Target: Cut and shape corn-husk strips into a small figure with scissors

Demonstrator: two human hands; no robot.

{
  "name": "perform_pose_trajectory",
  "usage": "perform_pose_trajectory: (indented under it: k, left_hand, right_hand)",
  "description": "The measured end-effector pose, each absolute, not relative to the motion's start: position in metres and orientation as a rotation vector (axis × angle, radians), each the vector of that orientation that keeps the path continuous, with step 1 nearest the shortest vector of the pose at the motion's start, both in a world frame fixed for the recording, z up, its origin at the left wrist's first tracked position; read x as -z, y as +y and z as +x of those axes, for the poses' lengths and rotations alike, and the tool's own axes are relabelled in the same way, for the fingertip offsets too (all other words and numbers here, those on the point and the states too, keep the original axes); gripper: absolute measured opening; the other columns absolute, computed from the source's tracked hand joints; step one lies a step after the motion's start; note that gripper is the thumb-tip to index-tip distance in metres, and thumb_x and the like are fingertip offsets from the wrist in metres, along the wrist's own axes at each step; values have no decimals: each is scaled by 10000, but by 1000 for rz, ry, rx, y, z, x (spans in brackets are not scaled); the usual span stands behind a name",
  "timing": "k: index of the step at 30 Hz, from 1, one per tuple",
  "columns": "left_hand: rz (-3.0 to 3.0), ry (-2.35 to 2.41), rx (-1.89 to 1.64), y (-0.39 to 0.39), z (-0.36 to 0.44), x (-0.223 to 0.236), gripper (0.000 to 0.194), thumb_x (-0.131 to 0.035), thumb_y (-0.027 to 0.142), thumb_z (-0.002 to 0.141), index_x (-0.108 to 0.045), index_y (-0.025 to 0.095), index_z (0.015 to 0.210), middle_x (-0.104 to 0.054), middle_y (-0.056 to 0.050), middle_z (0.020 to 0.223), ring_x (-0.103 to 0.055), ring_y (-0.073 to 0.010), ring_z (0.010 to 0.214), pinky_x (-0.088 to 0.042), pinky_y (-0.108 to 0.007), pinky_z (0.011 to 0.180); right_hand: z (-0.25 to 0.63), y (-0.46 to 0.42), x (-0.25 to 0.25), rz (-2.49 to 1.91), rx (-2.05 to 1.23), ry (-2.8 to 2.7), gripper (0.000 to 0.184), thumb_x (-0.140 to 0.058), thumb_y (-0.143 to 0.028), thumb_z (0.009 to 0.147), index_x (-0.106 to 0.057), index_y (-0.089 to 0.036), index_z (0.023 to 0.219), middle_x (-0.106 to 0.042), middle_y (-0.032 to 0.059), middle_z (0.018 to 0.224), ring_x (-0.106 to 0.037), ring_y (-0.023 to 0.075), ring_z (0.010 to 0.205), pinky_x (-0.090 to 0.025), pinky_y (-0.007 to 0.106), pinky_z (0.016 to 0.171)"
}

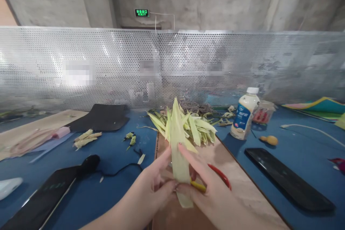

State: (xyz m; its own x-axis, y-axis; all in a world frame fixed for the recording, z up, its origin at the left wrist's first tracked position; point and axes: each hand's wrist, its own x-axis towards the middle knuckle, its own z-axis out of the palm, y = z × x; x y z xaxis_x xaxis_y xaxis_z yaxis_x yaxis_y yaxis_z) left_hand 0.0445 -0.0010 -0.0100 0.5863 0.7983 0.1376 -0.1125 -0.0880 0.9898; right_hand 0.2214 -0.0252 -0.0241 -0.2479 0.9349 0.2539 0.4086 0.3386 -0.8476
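Observation:
Between my two hands is a long, pale green corn husk (178, 151), upright with its pointed tip away from me. My left hand (155, 179) pinches its left edge, thumb low and index finger stretched along it. On the other edge, my right hand (203, 181) grips it the same way, the two thumbs almost meeting near the lower end. Behind the husk a pile of loose husks (201, 129) lies on a brown board (229, 161). Partly hidden by my right hand is a tool with red and yellow handles (221, 174); its working end is out of sight.
On the blue table (118, 190), a black phone (289, 179), a bottle (244, 115) and a clear tub (262, 113) stand or lie at right. At left are a dark device with a cable (56, 190), husk scraps (87, 138) and black sheet (101, 118). A perforated metal panel (185, 57) closes the back.

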Motion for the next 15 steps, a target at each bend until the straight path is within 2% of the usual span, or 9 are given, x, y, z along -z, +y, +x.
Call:
perform_pose_trajectory:
  k: [3,8,10,12,15]
  left_hand:
    - [1375,562,-853,0,46,12,828,-569,177,818,-60,335,1451,-319,-99,1477,-620,-221,1000,-506,-369,849]
    - [1353,516,-888,-1,47,12,939,-581,164,807,94,364,1429,-350,-110,1459,-591,-241,1063,-486,-409,888]
    - [1381,504,-856,-2,47,9,908,-568,172,816,68,379,1430,-310,-114,1479,-622,-216,991,-509,-391,843]
    - [1433,527,-805,-3,45,6,821,-553,188,827,-42,376,1441,-292,-111,1487,-644,-178,895,-523,-364,805]
    - [1497,609,-737,-3,43,3,703,-547,213,833,-202,336,1433,-420,-93,1418,-636,-160,869,-503,-352,837]
  right_hand:
    - [223,-24,24,-1167,-856,-1839,688,-592,-304,815,-247,-390,1404,-231,-58,1488,-223,176,1361,-288,376,1104]
    - [223,-24,20,-1161,-884,-1836,685,-599,-304,808,-269,-359,1406,-212,-27,1496,-173,199,1376,-251,406,1114]
    - [223,-26,18,-1159,-933,-1806,680,-605,-307,801,-287,-355,1400,-153,-30,1511,-159,203,1379,-283,385,1101]
    - [223,-28,17,-1161,-986,-1774,695,-617,-301,791,-284,-373,1396,-107,-38,1518,-205,202,1365,-346,351,1065]
    - [224,-28,16,-1117,-1060,-1720,723,-641,-302,776,-280,-371,1398,-194,4,1499,-370,207,1280,-422,336,1000]
